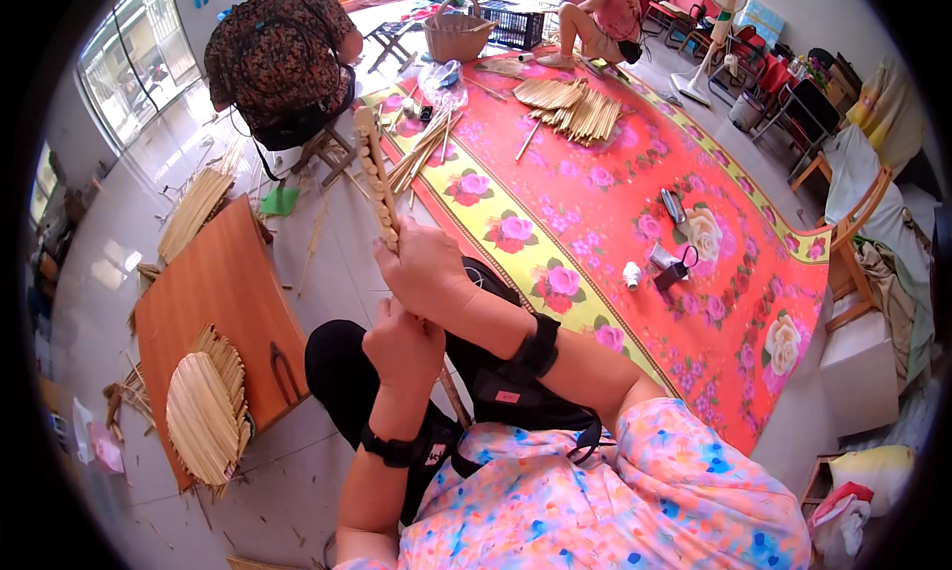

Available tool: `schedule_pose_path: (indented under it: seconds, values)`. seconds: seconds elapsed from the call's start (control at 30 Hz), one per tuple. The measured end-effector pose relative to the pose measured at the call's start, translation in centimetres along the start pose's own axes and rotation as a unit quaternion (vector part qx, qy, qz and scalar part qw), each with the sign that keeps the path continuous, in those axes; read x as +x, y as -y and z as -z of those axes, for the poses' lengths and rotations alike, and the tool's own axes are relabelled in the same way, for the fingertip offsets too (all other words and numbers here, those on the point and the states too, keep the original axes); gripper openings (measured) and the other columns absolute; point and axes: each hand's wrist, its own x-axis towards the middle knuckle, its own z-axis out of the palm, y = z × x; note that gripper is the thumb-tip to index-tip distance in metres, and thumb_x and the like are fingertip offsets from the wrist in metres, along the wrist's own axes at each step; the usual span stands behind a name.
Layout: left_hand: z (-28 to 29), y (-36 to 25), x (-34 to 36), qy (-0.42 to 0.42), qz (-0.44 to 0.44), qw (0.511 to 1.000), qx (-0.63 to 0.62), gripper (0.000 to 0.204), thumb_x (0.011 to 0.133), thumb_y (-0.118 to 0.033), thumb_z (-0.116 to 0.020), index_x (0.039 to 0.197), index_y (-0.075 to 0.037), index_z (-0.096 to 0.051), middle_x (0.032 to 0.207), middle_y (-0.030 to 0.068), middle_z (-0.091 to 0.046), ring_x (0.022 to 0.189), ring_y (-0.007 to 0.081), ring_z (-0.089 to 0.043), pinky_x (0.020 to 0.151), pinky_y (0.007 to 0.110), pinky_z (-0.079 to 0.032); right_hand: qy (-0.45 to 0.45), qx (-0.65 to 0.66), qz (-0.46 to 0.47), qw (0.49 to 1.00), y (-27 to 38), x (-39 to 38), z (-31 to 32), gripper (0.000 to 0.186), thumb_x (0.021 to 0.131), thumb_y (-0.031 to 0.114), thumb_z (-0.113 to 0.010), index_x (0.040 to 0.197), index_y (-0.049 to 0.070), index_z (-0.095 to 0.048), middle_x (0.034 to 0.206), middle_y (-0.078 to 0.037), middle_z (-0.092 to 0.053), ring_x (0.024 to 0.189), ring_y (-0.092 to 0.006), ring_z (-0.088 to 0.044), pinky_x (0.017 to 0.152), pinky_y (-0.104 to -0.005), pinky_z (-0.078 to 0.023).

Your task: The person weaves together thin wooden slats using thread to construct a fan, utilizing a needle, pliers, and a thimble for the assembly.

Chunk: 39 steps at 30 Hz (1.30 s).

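Note:
My right hand (pixel 424 271) is closed around the lower end of a flat, straw-coloured slatted piece (pixel 375 178), seen nearly edge-on with a knobbly side. Just below, my left hand (pixel 405 347) makes a closed fist against the underside of my right wrist; whatever its fingers hold is hidden. A thin brown stick (pixel 455 399) shows under that fist, and I cannot tell whether it joins the piece. On the wooden board (pixel 223 297) to the left lie a stack of rounded slatted pieces (pixel 205 403) and dark pliers or scissors (pixel 285 374).
A red floral mat (pixel 595 233) spreads to the right, bearing slatted bundles (pixel 575 109), loose sticks (pixel 428 154) and small bottles (pixel 632 275). One person (pixel 283 59) sits ahead left, another (pixel 605 20) at the far side. A basket (pixel 458 37), a fan (pixel 724 25) and chairs stand beyond.

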Motion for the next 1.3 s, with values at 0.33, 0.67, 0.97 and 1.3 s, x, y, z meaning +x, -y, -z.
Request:
schedule_pose_path:
  seconds: [0.33,0.67,0.97,1.3]
  values:
    - [0.8,0.7,0.6,-0.004,0.027,1.0,-0.009,0.025,0.079,-0.023,-0.069,0.093,-0.005,-0.059,0.078,0.0137,-0.06,0.063,0.0388,-0.062,0.053,0.045,-0.05,0.039,0.039,0.052,0.997,0.2,0.3,-0.1,0.045,0.083,0.036,-0.062,0.106,-0.003,-0.059,0.077,-0.024,-0.065,0.076,-0.042,-0.064,0.073,-0.049,-0.05]
    - [3.4,0.8,0.3,0.103,0.051,0.992,-0.05,0.031,0.079,-0.02,-0.07,0.105,-0.003,-0.062,0.093,0.0162,-0.062,0.076,0.0369,-0.063,0.065,0.041,-0.05,-0.044,0.055,0.19,0.979,-2.6,-2.5,-0.5,0.051,0.081,0.033,-0.071,0.113,-0.004,-0.058,0.095,-0.02,-0.063,0.077,-0.0358,-0.065,0.07,-0.0403,-0.053]
    - [5.6,23.8,-3.2,0.008,0.146,0.982,0.121,0.029,0.09,-0.023,-0.062,0.109,-0.001,-0.06,0.11,0.0187,-0.059,0.102,0.0355,-0.057,0.085,0.045,-0.047,-0.001,0.046,0.139,0.989,-2.1,-2.2,-0.2,0.036,0.08,0.025,-0.07,0.103,-0.001,-0.061,0.086,-0.02,-0.062,0.07,-0.0347,-0.063,0.065,-0.0426,-0.051]
    - [7.6,33.8,-9.8,0.08,0.334,0.908,0.24,0.054,0.084,-0.039,-0.068,0.125,-0.007,-0.054,0.132,0.028,-0.045,0.125,0.0426,-0.042,0.103,0.049,-0.037,-0.018,0.06,0.127,0.99,-4.0,-3.3,0.1,0.024,0.083,0.018,-0.07,0.092,-0.001,-0.058,0.067,-0.009,-0.049,0.057,-0.0193,-0.051,0.054,-0.0313,-0.044]
